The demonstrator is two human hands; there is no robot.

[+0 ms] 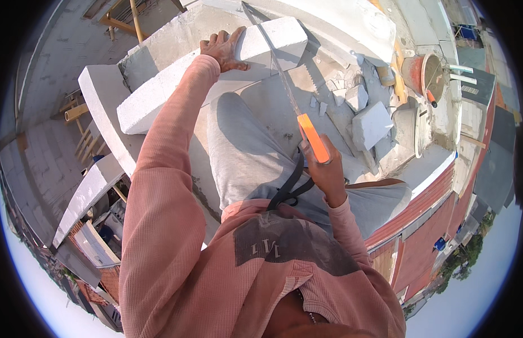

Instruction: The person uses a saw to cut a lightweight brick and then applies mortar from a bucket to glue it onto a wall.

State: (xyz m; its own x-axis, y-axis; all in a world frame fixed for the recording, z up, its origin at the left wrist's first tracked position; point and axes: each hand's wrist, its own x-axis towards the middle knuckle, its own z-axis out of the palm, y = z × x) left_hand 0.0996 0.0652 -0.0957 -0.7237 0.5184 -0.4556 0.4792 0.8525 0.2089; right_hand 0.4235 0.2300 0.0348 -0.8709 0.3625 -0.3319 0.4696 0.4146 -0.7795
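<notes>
My left hand point(222, 52) lies with spread fingers on a long white block point(151, 101), left of the saw. My right hand point(326, 163) is closed on the orange handle point(313, 137) of a hand saw. Its long toothed blade point(282, 73) extends up across the block toward its right part. Beneath are my bent legs in grey trousers point(244, 158), with a black strap point(289, 188) hanging by my right hand.
Broken white pieces point(369, 125) lie to the right, beside a reddish bucket point(415, 76) and pale pipes point(463, 78). A white block wall point(103, 112) borders the left. Beyond the ledges are bamboo poles point(76, 112) and rooftops point(419, 242) below.
</notes>
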